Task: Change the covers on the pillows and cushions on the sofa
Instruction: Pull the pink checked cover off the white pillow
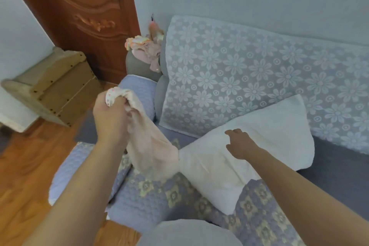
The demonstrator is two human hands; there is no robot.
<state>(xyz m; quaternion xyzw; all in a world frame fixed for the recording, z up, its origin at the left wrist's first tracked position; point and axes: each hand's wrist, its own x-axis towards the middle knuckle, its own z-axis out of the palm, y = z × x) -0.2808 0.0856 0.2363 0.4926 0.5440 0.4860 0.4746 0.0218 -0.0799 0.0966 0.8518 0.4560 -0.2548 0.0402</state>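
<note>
A bare white pillow [257, 146] lies on the sofa seat [159, 195], leaning against the flower-patterned backrest [249, 74]. A pale pink cover [151, 152] with a dotted lining stretches from the pillow's left corner up to my left hand [111, 118], which grips the bunched end of the cover in a fist. My right hand [239, 144] rests on top of the pillow with its fingers loosely bent; it holds nothing.
A heap of pink and yellow cloth [145, 50] sits on the grey armrest [139, 68] by the wall. A brown door [83, 16] and a tipped wooden shelf [54, 86] stand to the left on the wooden floor [26, 175]. A grey cushion [187, 233] is at the bottom edge.
</note>
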